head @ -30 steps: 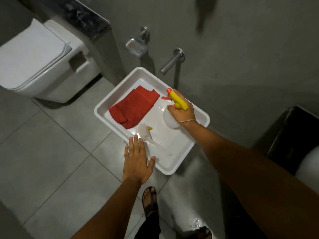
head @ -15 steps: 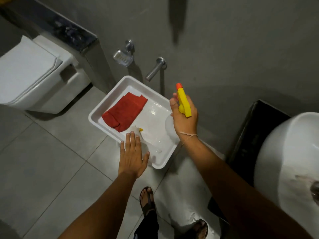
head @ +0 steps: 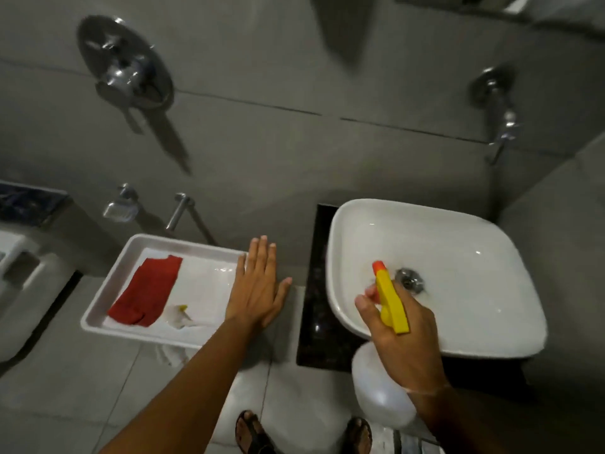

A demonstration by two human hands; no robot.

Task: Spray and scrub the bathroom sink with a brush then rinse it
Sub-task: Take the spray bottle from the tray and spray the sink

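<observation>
The sink (head: 458, 257) is a white, rounded-square basin sitting on a dark speckled worktop (head: 316, 290) against the grey wall. Its inner surface is glossy, with a faint brownish stain beside the metal drain (head: 409, 279) at its centre.

The right hand (head: 402, 335) is wrapped around the neck of one spray bottle (head: 391, 301): yellow trigger head, orange nozzle, translucent white body hanging below the fist. The nozzle points into the basin, just short of the drain. One fingertip lies forward by the trigger; whether it is pressing cannot be told because of blur.

The left hand (head: 258, 286) is empty, palm down, fingers together and thumb spread, hovering over the right end of a white tray (head: 108, 290) on the floor.

Count: one sink, one spray bottle, one tray. In the tray: one red cloth (head: 147, 294), and one pale brush (head: 178, 314) with a yellow spot, its shape blurred and hard to make out. On the wall: one round mixer control (head: 126, 72), one tap (head: 504, 126) above the sink, one spout (head: 178, 211), one soap dish (head: 119, 208).

Two sandalled feet (head: 252, 432) show at the bottom edge, cut off by the frame. A white toilet (head: 19, 290) is cut off at the left edge. The forearm hides the tray's near right corner.
</observation>
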